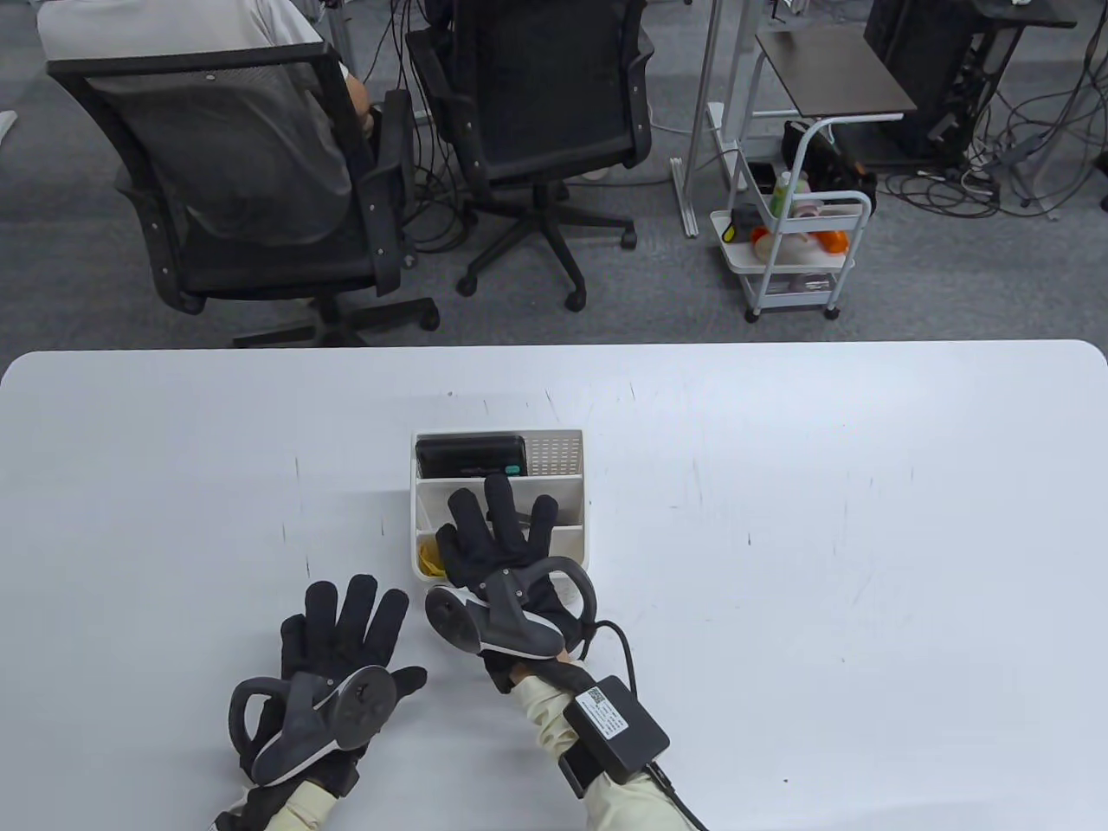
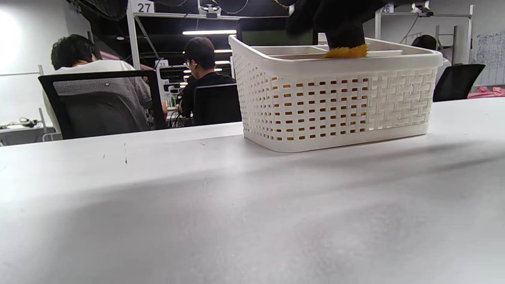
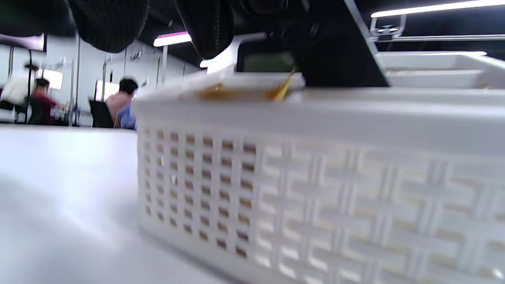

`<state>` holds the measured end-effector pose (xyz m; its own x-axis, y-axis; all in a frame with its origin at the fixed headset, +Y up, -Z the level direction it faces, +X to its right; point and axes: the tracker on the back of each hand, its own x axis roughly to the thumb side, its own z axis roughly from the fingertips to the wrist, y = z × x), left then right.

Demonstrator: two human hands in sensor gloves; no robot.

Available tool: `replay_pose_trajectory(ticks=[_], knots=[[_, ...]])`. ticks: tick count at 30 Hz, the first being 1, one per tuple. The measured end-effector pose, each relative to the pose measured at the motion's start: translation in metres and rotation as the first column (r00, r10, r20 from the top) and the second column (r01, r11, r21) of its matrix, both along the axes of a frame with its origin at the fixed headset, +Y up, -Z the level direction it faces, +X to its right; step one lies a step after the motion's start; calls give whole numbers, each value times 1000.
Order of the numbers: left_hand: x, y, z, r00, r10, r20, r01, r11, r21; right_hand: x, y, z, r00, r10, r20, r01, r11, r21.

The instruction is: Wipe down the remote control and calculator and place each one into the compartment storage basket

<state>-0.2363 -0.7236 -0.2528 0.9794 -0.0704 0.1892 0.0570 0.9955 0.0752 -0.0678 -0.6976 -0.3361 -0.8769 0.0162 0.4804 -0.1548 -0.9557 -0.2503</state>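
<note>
Your hands by the basket (image 1: pixel 571 450)
Right hand (image 1: pixel 498 545) spread flat over it; left hand (image 1: pixel 342 628) flat, empty, at 7 o'clock

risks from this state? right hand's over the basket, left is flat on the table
1. The right hand hovers with spread fingers over the white woven plastic basket, hiding its near compartments, so placement there cannot be checked.
2. The yellow cloth pokes above the rim; a withdrawing hand might snag it.
3. The left hand rests on the white table, not bracing the basket, which could slide.
</note>
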Motion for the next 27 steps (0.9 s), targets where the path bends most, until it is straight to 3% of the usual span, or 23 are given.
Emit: replay_pose_trajectory(ticks=[4,9,17,22,27], knots=[[4,-2,0,1000,-24,14,24,1000,-2,27,23,18,994,-111,18,110,993,45],[11,-4,0,998,-43,39,43,999,2,63,28,49,984,-175,45,172,984,54],[15,-3,7,998,-32,60,32,999,12,107,-2,90,964,-250,88,253,967,-20],[15,-4,8,998,-31,60,29,999,42,119,-25,99,958,-269,95,275,960,-58],[17,-7,8,996,-53,69,50,998,38,122,-33,100,977,-201,74,208,974,-95]])
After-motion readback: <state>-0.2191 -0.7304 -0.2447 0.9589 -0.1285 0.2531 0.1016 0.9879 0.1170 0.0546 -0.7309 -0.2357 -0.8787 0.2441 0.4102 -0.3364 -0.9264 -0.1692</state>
